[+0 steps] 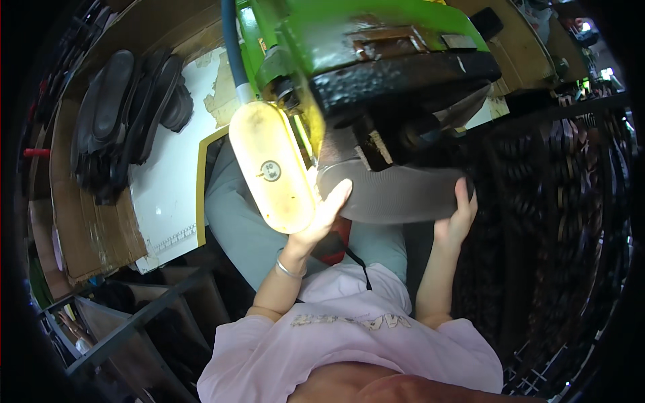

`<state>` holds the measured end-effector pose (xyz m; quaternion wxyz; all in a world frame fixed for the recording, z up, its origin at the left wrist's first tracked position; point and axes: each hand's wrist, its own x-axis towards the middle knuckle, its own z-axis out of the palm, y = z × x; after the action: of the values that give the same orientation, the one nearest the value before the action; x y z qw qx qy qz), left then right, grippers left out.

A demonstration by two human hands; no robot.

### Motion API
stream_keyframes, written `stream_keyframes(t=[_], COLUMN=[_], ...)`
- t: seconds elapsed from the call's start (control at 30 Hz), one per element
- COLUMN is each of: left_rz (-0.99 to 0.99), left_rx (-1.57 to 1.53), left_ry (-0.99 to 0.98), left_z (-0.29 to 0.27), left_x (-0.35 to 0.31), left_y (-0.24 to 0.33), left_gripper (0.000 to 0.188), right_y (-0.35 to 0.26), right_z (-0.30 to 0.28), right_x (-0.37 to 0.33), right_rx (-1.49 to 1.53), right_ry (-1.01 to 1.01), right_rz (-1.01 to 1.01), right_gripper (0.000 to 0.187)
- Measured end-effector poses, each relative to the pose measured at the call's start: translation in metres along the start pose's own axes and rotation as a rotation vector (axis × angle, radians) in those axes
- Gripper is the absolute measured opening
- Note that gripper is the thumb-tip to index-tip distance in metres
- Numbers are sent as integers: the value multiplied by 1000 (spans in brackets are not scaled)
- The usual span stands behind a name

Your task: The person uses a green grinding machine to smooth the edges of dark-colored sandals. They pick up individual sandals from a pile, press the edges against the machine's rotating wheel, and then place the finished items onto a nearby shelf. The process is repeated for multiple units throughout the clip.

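A dark grey-brown shoe sole [396, 195] with a finely ribbed face lies crosswise between my two hands, under the head of a green machine [396, 33]. Its left end is gripped by my left hand [322, 215], thumb on the ribbed face; the lamp partly covers this hand. At the right end, my right hand [457, 215] has its fingers closed round the edge. The sole's upper edge sits against the machine's dark lower parts, where a small bracket with pale worn faces [376, 148] shows. Shadow hides the exact contact point.
A glowing oval lamp [272, 134] hangs from a blue flexible arm [233, 47], close beside my left hand. On the left, several dark soles [111, 101] are piled by cardboard [87, 235] on a white, yellow-edged table [158, 201]. Racks of dark items [544, 181] stand at right.
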<state>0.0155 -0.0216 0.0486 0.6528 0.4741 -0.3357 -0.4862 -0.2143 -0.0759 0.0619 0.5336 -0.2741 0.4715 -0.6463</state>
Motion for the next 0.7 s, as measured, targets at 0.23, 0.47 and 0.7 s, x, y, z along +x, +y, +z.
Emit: stream_keyframes(t=[0.23,0.47,0.7], left_rz=[168,96,98], left_rx=[59,-44,75], left_ry=[-22,44,153], left_z=[-44,-86,-148], left_x=[8,1,-25], left_y=[2,38,35], left_gripper=[28,24,27], right_y=[9,41,59], right_z=[55,66,86], right_x=[57,37,-12], right_rx=[-87,-164,-123], right_ry=[-332,-553,-640], right_rz=[-78,149,172], right_gripper=[16,20,39])
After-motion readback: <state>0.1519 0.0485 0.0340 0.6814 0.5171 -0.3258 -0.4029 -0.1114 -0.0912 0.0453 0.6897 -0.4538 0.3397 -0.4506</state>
